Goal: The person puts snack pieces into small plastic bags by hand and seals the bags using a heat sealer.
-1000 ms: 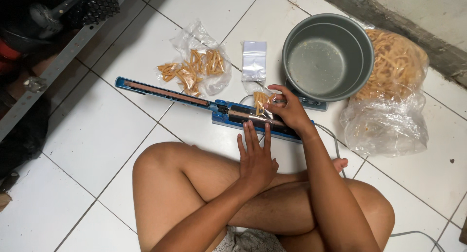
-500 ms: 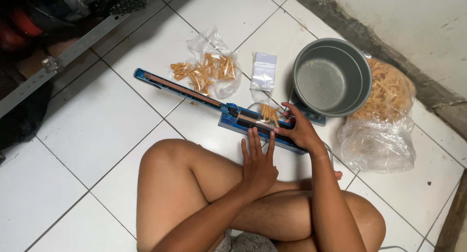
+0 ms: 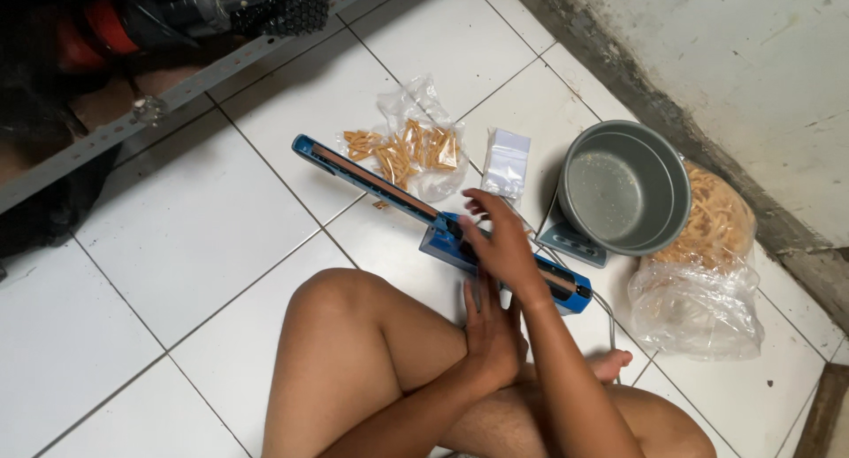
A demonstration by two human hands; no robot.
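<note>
Right hand (image 3: 500, 241) over the base of the blue heat sealer (image 3: 442, 224), fingers loosely curled and pointing toward 10 o'clock; whether anything is pinched beneath them cannot be told. Left hand (image 3: 492, 334) resting flat on the crossed legs just at 6 o'clock of the right hand, fingers straight and pressed together, empty. Sealer lying on white floor tiles (image 3: 177, 237), lever arm raised and stretching toward 10 o'clock. Open clear bag of golden snack sticks (image 3: 416, 148) at 12 o'clock of the lever. Stack of small clear pouches (image 3: 507, 162) just at 3 o'clock of that bag. Grey metal pot (image 3: 626, 188) on a scale at 2 o'clock of the right hand; large bag of snacks (image 3: 707, 263) touching the pot's far side.
</note>
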